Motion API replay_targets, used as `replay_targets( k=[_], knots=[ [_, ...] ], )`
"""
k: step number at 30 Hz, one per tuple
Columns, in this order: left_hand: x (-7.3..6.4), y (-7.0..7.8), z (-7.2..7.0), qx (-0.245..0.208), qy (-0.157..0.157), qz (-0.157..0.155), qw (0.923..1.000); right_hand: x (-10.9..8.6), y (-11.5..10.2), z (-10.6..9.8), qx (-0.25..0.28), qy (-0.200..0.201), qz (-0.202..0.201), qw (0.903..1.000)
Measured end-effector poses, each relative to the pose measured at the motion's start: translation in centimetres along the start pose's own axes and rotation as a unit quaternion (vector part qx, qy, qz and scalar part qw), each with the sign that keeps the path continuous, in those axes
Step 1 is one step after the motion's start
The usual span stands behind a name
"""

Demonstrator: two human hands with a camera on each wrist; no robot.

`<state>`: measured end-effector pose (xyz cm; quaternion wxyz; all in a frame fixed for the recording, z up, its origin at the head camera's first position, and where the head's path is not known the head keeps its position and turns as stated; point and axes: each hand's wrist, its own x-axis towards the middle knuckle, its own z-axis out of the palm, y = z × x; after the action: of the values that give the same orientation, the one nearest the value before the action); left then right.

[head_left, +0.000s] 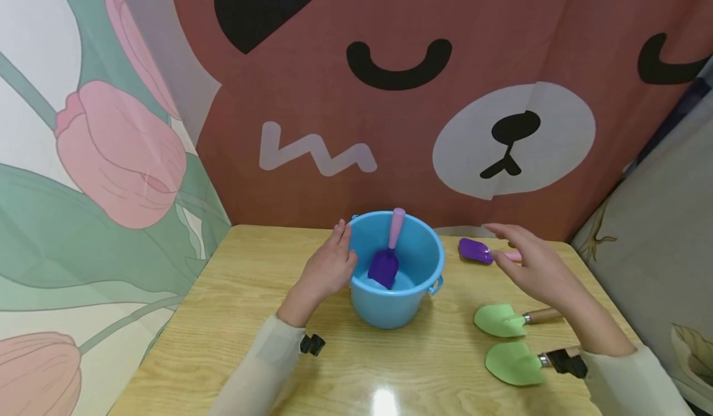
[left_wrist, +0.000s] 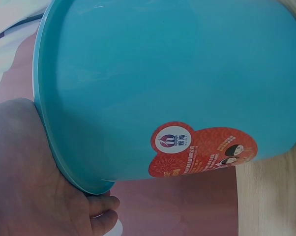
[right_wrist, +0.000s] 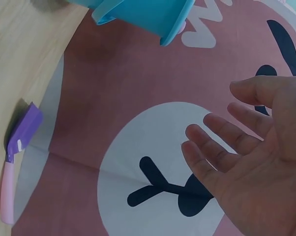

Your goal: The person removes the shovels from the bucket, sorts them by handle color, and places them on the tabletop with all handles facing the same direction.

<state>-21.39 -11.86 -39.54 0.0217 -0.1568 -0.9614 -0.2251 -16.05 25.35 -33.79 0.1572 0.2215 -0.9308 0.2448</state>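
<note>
A light blue toy bucket (head_left: 384, 307) stands upright, with a purple toy shovel (head_left: 384, 267) leaning inside, its pink handle against the far rim. My left hand (head_left: 328, 264) rests against the bucket's left rim with fingers extended; the left wrist view shows the palm (left_wrist: 30, 177) by the rim and a red sticker (left_wrist: 202, 152) on the wall. Above a second purple shovel (head_left: 475, 251) hovers my right hand (head_left: 531, 267), fingers spread and slightly bent. Nothing is in its grasp in the right wrist view, where that shovel (right_wrist: 25, 130) lies apart from it.
Two green trowels (head_left: 497, 320) (head_left: 512, 364) with wooden handles lie on the right of the wooden table (head_left: 245, 317), under my right forearm. A brown bear-print curtain (head_left: 312, 199) hangs behind the table's back edge. Patterned fabric (head_left: 657, 230) borders the right side.
</note>
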Motion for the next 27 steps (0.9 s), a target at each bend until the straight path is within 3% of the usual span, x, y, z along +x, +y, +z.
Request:
replay_targets(
  k=[8, 27],
  knots=[
    [-0.1, 0.0, -0.1, -0.003, 0.003, -0.002, 1.0000, 0.9, -0.3, 0.2, -0.008, 0.000, -0.007, 0.9999],
    [-0.1, 0.3, -0.2, 0.004, -0.003, -0.003, 1.0000, 3.2, -0.8, 0.9, 0.031, -0.002, -0.013, 0.9994]
  ],
)
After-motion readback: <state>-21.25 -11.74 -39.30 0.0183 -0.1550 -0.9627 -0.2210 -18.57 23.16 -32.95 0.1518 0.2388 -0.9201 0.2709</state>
